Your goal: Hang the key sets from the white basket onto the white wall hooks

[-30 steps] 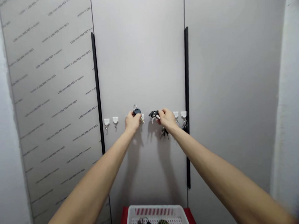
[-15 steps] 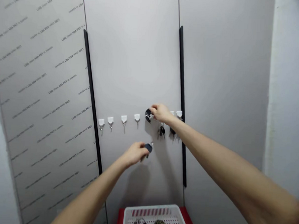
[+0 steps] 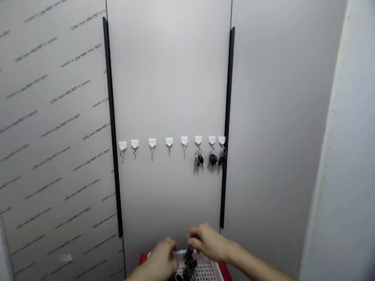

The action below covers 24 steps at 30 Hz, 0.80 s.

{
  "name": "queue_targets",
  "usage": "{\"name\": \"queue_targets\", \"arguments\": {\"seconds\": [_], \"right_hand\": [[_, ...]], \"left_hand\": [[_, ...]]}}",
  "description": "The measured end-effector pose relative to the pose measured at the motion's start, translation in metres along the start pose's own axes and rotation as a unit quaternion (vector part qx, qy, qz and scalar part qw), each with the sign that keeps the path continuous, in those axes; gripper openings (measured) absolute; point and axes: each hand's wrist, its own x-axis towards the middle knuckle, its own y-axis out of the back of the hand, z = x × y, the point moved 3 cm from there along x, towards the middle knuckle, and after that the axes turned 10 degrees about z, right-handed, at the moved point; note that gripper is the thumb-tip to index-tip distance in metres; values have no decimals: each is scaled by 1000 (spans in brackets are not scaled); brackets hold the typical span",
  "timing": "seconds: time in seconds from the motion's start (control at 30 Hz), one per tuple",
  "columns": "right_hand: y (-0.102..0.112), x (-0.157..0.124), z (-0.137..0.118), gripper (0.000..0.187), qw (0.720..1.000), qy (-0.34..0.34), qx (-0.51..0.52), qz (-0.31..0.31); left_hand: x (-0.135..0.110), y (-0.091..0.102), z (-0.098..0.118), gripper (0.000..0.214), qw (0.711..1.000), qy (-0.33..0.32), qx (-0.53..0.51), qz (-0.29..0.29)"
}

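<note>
Both hands are low over a white perforated basket [image 3: 211,269] at the bottom edge. My right hand [image 3: 208,242] is closed in a pinch on a dark bunch of keys [image 3: 189,260] that dangles into the basket. My left hand [image 3: 159,262] hovers at the basket's left rim with its fingers curled; what they hold is hidden. Above, a row of small white hooks [image 3: 152,142] runs across the grey cabinet door. Three key bunches [image 3: 212,159] hang from the three rightmost hooks. The other hooks are bare.
The basket rests on a red surface [image 3: 227,271]. Black vertical handles [image 3: 111,124] edge the cabinet doors. The left panel [image 3: 46,109] carries printed protective film. A white wall [image 3: 354,156] closes in on the right.
Both hands dropped from the hook row down to the basket, each taking a key bunch off its hook. The left went down first, and the right followed with its bunch.
</note>
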Motion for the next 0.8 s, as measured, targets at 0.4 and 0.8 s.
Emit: {"name": "queue_targets", "arguments": {"seconds": [0.4, 0.8], "right_hand": [[139, 67, 9, 43, 859, -133, 9, 495], [198, 75, -28, 26, 870, -12, 47, 491]], "left_hand": [[136, 59, 159, 44, 939, 33, -124, 319], [167, 121, 200, 18, 938, -49, -204, 277]]}}
